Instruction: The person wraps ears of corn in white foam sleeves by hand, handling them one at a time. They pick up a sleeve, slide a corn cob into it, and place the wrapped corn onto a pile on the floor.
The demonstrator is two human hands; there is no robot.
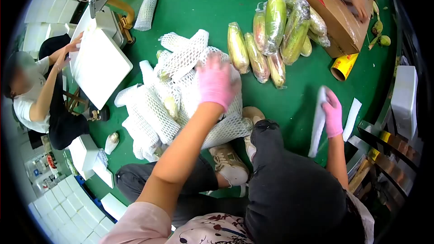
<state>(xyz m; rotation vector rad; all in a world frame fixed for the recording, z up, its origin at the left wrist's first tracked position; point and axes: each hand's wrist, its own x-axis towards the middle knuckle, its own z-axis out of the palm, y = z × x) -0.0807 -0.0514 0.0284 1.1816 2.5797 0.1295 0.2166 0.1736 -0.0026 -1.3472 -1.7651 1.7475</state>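
My left hand (214,81), in a pink glove, is over a pile of corn cobs in white foam net sleeves (156,110). Its fingers look stretched out and apart, somewhat blurred, and nothing shows in them. On the right, my gloved right hand (333,115) is closed round a flat white foam net sleeve (318,122), held upright. Another flat white sleeve (352,118) lies on the floor beside that hand. Beyond my knees are several corn cobs in clear film (275,25), some stacked on others.
A cardboard box (337,13) with another person's hand (359,7) on it stands at upper right, near a yellow roll (344,66). At left, a seated person (36,95) touches a white foam box (101,70). One sleeved cob (147,11) lies apart on the green floor (194,4).
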